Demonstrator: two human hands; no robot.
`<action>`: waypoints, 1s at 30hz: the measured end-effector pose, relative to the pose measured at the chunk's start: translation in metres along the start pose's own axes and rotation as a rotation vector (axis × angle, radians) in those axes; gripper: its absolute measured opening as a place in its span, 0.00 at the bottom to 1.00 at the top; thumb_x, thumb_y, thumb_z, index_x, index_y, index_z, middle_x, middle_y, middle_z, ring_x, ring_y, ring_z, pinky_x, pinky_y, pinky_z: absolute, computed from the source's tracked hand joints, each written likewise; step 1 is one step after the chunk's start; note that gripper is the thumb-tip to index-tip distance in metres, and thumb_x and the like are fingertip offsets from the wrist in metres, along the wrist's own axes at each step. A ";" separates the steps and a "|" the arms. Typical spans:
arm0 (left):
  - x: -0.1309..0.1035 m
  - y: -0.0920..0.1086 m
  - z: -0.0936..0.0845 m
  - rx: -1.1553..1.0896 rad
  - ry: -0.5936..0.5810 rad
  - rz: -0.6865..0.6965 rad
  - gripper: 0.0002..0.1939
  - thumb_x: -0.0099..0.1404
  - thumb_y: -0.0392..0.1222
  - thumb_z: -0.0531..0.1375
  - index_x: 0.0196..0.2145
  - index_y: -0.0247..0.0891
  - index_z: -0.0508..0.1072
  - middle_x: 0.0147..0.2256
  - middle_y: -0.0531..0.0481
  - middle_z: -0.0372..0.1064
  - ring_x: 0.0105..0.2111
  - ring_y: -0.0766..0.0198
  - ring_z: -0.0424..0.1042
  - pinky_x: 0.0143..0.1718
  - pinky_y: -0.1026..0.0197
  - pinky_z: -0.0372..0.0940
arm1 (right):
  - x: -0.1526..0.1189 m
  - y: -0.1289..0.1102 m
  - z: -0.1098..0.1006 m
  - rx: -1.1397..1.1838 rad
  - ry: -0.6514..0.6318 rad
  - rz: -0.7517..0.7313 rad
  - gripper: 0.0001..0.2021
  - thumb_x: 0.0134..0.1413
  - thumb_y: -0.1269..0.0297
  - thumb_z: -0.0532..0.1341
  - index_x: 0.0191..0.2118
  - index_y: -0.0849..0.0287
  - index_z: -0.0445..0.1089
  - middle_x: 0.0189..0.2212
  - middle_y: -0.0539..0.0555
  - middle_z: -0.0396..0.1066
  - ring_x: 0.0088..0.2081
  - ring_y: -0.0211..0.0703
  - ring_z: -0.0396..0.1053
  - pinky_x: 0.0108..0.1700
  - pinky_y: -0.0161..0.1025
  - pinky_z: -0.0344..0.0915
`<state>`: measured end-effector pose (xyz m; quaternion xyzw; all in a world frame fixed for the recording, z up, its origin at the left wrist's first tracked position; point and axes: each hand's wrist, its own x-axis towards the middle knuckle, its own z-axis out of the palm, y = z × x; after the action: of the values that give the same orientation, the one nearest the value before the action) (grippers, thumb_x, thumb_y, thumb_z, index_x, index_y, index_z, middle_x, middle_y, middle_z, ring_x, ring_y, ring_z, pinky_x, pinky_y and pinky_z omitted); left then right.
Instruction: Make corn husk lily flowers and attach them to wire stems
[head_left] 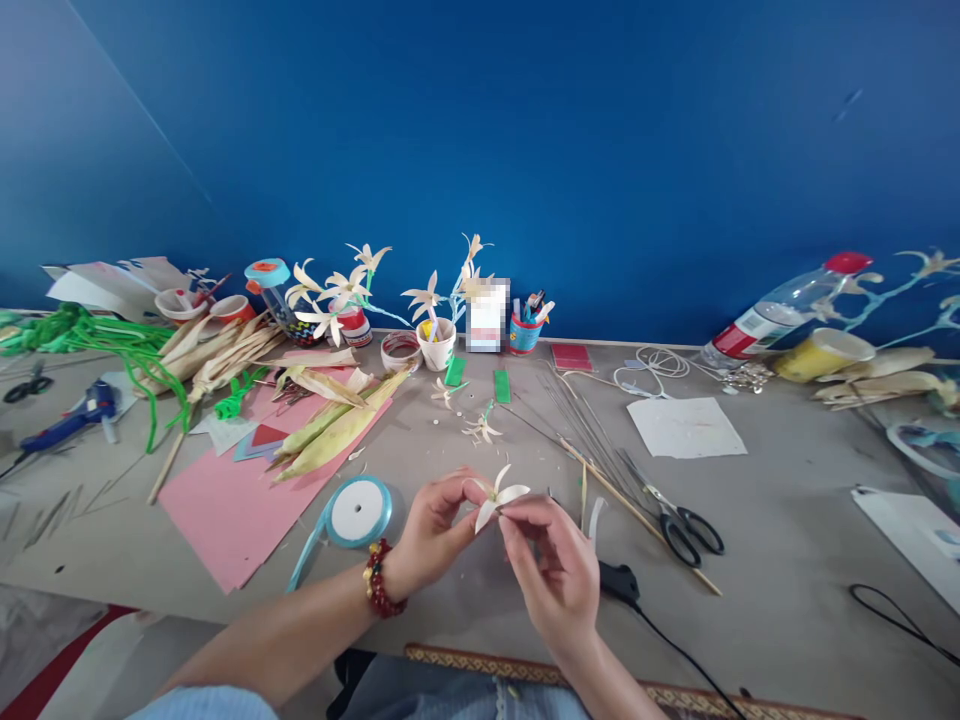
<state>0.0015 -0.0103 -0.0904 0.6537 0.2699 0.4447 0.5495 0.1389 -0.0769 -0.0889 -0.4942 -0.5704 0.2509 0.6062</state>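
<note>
A small white flower (496, 497) with pointed petals is held up over the table's front middle. My left hand (439, 525) pinches it from the left, wearing a red bead bracelet. From the other side, my right hand (555, 560) has its thumb and fingertips closed on a petal at the right. A roll of light-blue ribbon (358, 508) lies just left of my left hand. Beside my right hand is a black-handled tool (619, 582) with a cord, partly hidden. Two similar flowers, one of them this flower (482, 430), lie beyond my hands.
Black-handled scissors (686, 533) and a thin wooden stick (649, 525) lie to the right. Pink paper (225, 510) with corn husks (337, 425) spreads at left, near a blue glue gun (71, 420). Cups of finished flowers (437, 345) and a tilted plastic bottle (780, 315) line the blue wall.
</note>
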 end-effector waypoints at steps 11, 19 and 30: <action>-0.003 -0.005 -0.001 0.068 -0.002 0.079 0.08 0.64 0.40 0.60 0.27 0.37 0.70 0.31 0.47 0.71 0.33 0.62 0.68 0.41 0.58 0.63 | 0.000 0.003 0.000 -0.034 -0.006 -0.008 0.06 0.59 0.75 0.59 0.37 0.55 0.68 0.29 0.50 0.69 0.28 0.37 0.67 0.30 0.33 0.65; -0.003 -0.007 -0.002 0.116 0.004 0.163 0.07 0.65 0.39 0.59 0.29 0.37 0.70 0.31 0.46 0.73 0.33 0.62 0.69 0.40 0.57 0.64 | 0.001 0.001 0.001 -0.018 0.000 -0.046 0.08 0.57 0.76 0.59 0.37 0.55 0.67 0.31 0.51 0.69 0.29 0.38 0.67 0.29 0.33 0.65; -0.003 -0.007 -0.004 0.149 -0.022 0.237 0.02 0.64 0.33 0.59 0.33 0.38 0.71 0.33 0.46 0.73 0.34 0.62 0.69 0.41 0.56 0.63 | 0.002 -0.002 0.002 -0.072 -0.004 -0.099 0.08 0.58 0.77 0.58 0.36 0.56 0.68 0.29 0.51 0.69 0.28 0.38 0.68 0.27 0.33 0.64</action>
<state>-0.0024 -0.0091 -0.0977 0.7248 0.2172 0.4780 0.4460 0.1372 -0.0752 -0.0861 -0.4864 -0.6041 0.2008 0.5985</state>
